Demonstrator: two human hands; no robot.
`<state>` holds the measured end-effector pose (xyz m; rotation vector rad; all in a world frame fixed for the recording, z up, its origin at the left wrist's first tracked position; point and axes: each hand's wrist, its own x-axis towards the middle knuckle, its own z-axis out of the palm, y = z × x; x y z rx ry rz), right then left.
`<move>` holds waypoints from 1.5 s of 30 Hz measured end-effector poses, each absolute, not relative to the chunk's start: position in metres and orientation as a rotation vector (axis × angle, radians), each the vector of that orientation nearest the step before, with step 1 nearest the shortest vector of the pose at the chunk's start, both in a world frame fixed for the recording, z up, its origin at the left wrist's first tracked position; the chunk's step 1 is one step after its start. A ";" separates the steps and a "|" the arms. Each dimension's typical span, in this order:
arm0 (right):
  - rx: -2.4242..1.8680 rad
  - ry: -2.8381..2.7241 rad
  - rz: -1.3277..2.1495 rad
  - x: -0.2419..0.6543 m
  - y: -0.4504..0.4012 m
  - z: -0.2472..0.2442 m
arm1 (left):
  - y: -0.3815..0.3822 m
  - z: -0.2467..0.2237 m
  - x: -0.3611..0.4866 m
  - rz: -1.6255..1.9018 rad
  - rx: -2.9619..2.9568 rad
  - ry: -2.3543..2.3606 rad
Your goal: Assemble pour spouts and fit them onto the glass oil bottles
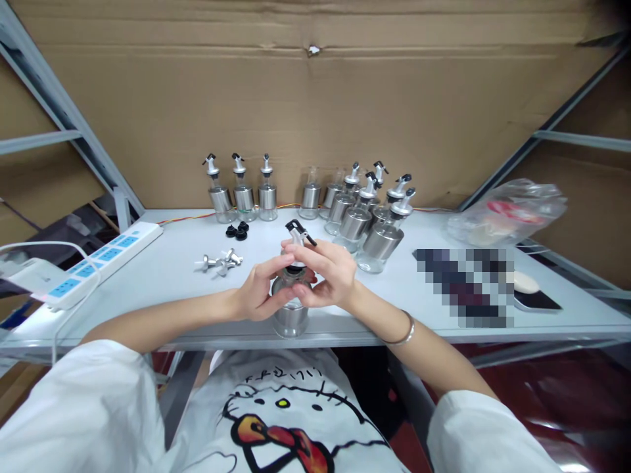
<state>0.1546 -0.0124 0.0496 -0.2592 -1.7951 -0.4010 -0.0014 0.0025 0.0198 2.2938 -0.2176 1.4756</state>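
A glass bottle with a steel band (290, 320) stands upright near the front edge of the table. On its neck sits a silver pourer with a black flip spout (297, 231). My left hand (261, 289) wraps the bottle's neck from the left, thumb and fingers touching the glass. From the right, my right hand (328, 272) closes its fingers round the pourer and the top of the neck. The hands hide part of the neck and the pourer's lower part.
Several black stoppers (237, 230) and silver pourer parts (220, 262) lie left of the bottle. Bottles with pourers (243, 200) line the back; more bottles (382, 241) stand right. A power strip (106, 265) is left, a plastic bag (513, 210) right.
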 end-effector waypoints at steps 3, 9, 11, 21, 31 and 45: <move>-0.231 -1.792 -0.404 0.154 -0.012 0.050 | 0.003 0.016 -0.001 1.445 2.218 -0.240; -0.192 -1.769 -0.456 0.156 -0.011 0.051 | 0.001 0.014 0.002 1.344 2.070 -0.229; -0.176 -1.763 -0.474 0.156 -0.010 0.052 | 0.001 0.014 0.003 1.331 2.031 -0.213; -0.189 -1.738 -0.555 0.148 -0.015 0.052 | 0.000 0.006 -0.004 1.423 2.084 -0.043; -0.111 -1.741 -0.494 0.148 -0.012 0.045 | 0.001 0.014 0.003 1.364 2.159 -0.189; -0.169 -1.762 -0.284 0.149 -0.009 0.032 | 0.000 0.008 0.003 1.268 1.956 -0.055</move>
